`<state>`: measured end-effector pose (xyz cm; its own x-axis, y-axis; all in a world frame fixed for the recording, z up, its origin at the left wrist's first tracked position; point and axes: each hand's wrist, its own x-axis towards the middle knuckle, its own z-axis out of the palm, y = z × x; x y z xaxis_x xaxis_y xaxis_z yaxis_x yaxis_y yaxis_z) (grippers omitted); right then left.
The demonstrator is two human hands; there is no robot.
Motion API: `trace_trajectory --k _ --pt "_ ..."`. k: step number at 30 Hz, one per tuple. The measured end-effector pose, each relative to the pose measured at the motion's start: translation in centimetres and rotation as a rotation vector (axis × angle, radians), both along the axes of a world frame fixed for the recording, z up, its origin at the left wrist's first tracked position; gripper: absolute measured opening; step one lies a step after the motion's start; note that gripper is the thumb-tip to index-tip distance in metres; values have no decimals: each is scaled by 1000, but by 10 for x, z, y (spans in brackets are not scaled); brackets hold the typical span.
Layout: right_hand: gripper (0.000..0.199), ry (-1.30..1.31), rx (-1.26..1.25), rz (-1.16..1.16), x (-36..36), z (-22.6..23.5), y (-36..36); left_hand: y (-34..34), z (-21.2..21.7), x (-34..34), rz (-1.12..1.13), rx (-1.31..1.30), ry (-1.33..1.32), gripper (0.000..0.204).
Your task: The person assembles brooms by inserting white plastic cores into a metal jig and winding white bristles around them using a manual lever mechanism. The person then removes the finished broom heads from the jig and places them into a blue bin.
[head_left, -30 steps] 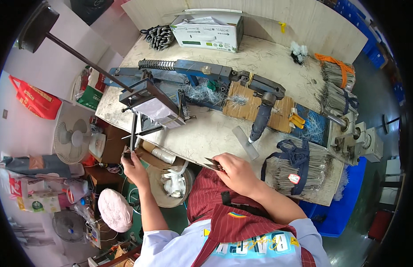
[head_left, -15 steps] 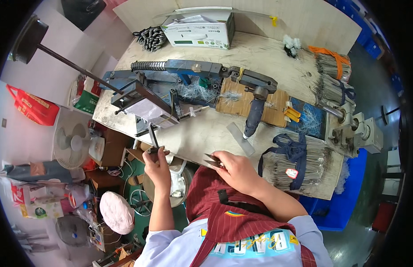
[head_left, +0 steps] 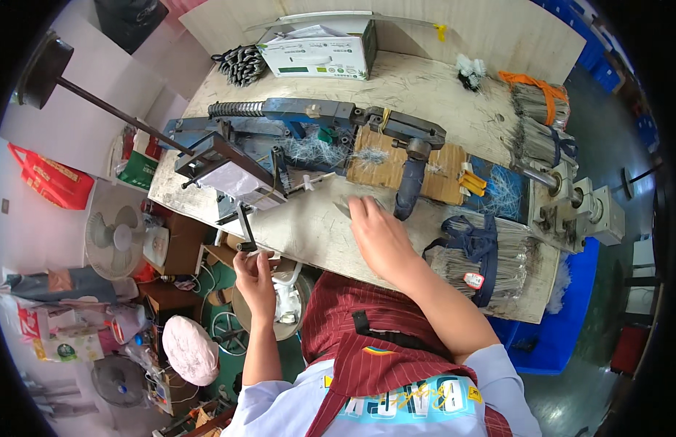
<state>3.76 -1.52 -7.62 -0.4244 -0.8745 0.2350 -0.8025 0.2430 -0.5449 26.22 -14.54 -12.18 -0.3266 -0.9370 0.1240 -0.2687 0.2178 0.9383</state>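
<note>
My left hand [head_left: 255, 285] is below the table's front edge, fingers loosely bent and apart, right under the crank handle [head_left: 246, 246] of the blue and black bench machine [head_left: 309, 111]. Whether the fingertips touch the handle is hard to see. My right hand [head_left: 381, 237] reaches over the tabletop, palm down, fingers closed on small scissors; only the grey blades [head_left: 342, 208] stick out to the left. It covers most of the spot where a flat metal strip lies. The machine's dark wrapped lever [head_left: 410, 188] hangs down just right of this hand.
A tied bundle of thin wires [head_left: 458, 273] lies at the right front of the table [head_left: 316, 226]. More bundles [head_left: 538, 142] sit farther back beside a metal clamp block [head_left: 571, 211]. A white carton [head_left: 319, 58] stands at the back. Below right is a blue bin [head_left: 564, 320].
My right hand has moved forward over the table from its front edge, carrying the scissors, and covers the metal strip. My left hand's fingers have loosened and dropped slightly below the crank handle.
</note>
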Motion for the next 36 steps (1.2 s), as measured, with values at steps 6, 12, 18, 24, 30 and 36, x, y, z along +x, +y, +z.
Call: trace_trajectory --k 6,12,18,24,30,36 --pt "29 284 -88 -13 4 5 10 7 -7 2 -17 29 69 30" --pt "32 344 247 -81 13 -19 55 21 -4 11 -66 29 20 27" --pt "39 475 308 -175 22 -29 43 31 7 -2 -138 -6 -28 24" --pt "38 355 323 -240 28 -26 44 48 5 -19 -327 -40 -74 23" --pt "30 202 315 -275 25 -22 45 56 6 -37 -501 -122 -121 23" --pt "25 246 238 -266 19 -19 56 73 32 -57 -533 -40 -20 18"
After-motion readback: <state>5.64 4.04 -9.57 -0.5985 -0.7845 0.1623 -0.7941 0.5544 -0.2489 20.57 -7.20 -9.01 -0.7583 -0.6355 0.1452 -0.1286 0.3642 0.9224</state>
